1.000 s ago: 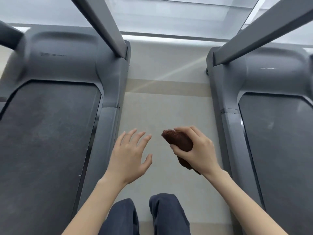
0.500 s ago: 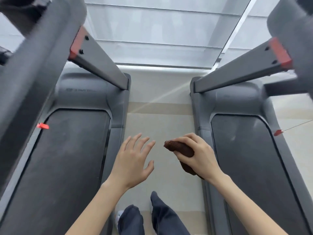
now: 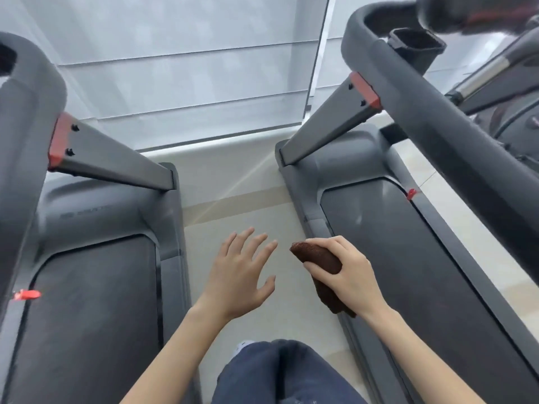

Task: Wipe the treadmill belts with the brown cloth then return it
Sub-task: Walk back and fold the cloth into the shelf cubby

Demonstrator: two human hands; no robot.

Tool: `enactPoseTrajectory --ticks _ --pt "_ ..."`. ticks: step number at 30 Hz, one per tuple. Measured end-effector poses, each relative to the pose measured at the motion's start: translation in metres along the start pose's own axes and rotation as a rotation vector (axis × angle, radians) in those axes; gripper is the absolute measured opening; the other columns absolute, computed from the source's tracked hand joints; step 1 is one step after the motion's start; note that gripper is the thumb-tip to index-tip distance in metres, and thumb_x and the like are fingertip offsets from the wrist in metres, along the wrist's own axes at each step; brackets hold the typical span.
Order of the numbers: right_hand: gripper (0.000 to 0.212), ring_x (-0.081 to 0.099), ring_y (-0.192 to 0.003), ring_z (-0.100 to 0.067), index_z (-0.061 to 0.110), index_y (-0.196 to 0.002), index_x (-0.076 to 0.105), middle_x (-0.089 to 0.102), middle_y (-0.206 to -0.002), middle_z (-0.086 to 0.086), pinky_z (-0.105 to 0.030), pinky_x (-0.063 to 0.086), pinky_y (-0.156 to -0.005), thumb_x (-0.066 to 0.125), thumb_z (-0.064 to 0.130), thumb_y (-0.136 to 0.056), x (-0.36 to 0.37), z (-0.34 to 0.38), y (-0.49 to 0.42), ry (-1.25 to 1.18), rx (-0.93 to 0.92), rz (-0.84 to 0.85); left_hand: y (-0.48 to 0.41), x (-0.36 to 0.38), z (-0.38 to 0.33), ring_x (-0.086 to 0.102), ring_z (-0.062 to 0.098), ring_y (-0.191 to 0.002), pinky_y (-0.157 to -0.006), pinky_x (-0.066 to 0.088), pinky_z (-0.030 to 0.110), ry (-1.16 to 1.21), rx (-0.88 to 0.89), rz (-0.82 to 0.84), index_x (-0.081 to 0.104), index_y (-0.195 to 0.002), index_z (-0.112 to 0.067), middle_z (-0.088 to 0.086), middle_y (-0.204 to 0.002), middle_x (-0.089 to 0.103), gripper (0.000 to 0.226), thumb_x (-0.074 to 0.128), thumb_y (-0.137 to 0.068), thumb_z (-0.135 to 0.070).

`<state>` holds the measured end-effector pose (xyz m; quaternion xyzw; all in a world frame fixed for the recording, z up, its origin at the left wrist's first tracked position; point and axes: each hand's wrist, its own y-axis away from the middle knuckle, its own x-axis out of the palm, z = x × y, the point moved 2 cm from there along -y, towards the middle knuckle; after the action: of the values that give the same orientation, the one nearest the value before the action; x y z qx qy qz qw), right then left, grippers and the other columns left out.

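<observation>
Two grey treadmills flank a strip of pale floor. The left treadmill belt [image 3: 87,316] is dark and lies at the lower left; the right treadmill belt [image 3: 408,258] runs down the right side. My right hand [image 3: 347,272] grips the bunched brown cloth [image 3: 318,258] in the air over the inner rail of the right treadmill, and part of the cloth hangs below my palm. My left hand [image 3: 242,275] hovers over the floor between the machines, fingers spread, holding nothing.
Slanted grey uprights with red caps rise from the front of the left treadmill [image 3: 110,158] and the right treadmill [image 3: 332,126]. A thick handrail [image 3: 437,126] crosses the upper right. A glass wall [image 3: 180,68] stands ahead. My dark trouser legs [image 3: 280,371] show below.
The view has tilted upward, bringing the uprights, handrails and console into sight. Both hands kept their poses, the right one still holding the cloth, now nearer the right treadmill's rail.
</observation>
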<state>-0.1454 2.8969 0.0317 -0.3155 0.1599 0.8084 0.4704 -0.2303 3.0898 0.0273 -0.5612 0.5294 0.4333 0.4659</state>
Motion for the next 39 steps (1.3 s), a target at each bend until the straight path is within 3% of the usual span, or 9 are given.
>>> enactPoseTrajectory --ticks 8,13,20,28,34,39 --pt "0.033 0.056 -0.097 -0.004 0.045 -0.108 0.062 0.058 -0.101 0.021 -0.026 0.047 -0.078 0.071 0.039 -0.077 -0.005 -0.024 0.068 0.121 0.317 -0.270 -0.028 0.030 -0.013 0.035 0.032 -0.135 -0.112 0.025 0.050 -0.021 0.305 0.169 0.040 -0.141 -0.021 0.009 -0.145 0.041 0.064 0.057 -0.083 -0.042" --pt "0.031 0.056 -0.095 -0.006 0.045 -0.107 0.062 0.059 -0.101 0.021 -0.029 0.048 -0.077 0.070 0.039 -0.077 0.008 -0.023 0.123 0.144 0.548 -0.433 -0.037 0.045 -0.030 0.033 0.033 -0.137 -0.113 0.022 0.050 -0.022 0.537 0.220 0.035 -0.144 -0.023 0.010 -0.148 0.037 0.063 0.048 -0.085 -0.043" --pt "0.033 0.058 -0.097 -0.010 0.041 -0.109 0.063 0.058 -0.100 0.017 -0.033 0.048 -0.082 0.070 0.038 -0.077 0.028 -0.006 0.200 0.124 0.837 -0.671 -0.030 0.076 -0.076 0.016 0.024 -0.142 -0.116 0.007 0.042 -0.102 0.897 0.402 0.014 -0.149 -0.028 0.002 -0.156 0.021 0.062 0.031 -0.092 -0.049" --pt "0.031 0.059 -0.093 -0.011 0.040 -0.109 0.062 0.058 -0.099 0.017 -0.033 0.050 -0.077 0.069 0.040 -0.078 0.038 0.007 0.306 0.138 1.104 -0.904 0.020 0.086 -0.170 0.042 0.028 -0.130 -0.112 0.021 0.048 -0.096 1.293 0.444 0.047 -0.134 -0.017 0.007 -0.137 0.051 0.052 0.047 -0.089 -0.044" --pt "0.033 0.059 -0.095 -0.012 0.039 -0.110 0.062 0.060 -0.103 0.015 -0.032 0.051 -0.074 0.070 0.039 -0.078 0.042 0.015 0.402 0.134 1.245 -1.026 0.083 0.098 -0.251 0.035 0.024 -0.133 -0.114 0.010 0.044 -0.128 1.522 0.479 0.040 -0.139 -0.020 0.004 -0.141 0.045 0.054 0.038 -0.093 -0.046" --pt "0.033 0.059 -0.096 -0.009 0.041 -0.110 0.061 0.059 -0.105 0.018 -0.028 0.050 -0.076 0.070 0.039 -0.079 0.043 0.023 0.491 0.114 1.347 -1.112 0.147 0.099 -0.328 0.040 0.023 -0.128 -0.113 0.016 0.042 -0.095 1.660 0.439 0.046 -0.135 -0.020 0.001 -0.138 0.048 0.052 0.038 -0.092 -0.047"
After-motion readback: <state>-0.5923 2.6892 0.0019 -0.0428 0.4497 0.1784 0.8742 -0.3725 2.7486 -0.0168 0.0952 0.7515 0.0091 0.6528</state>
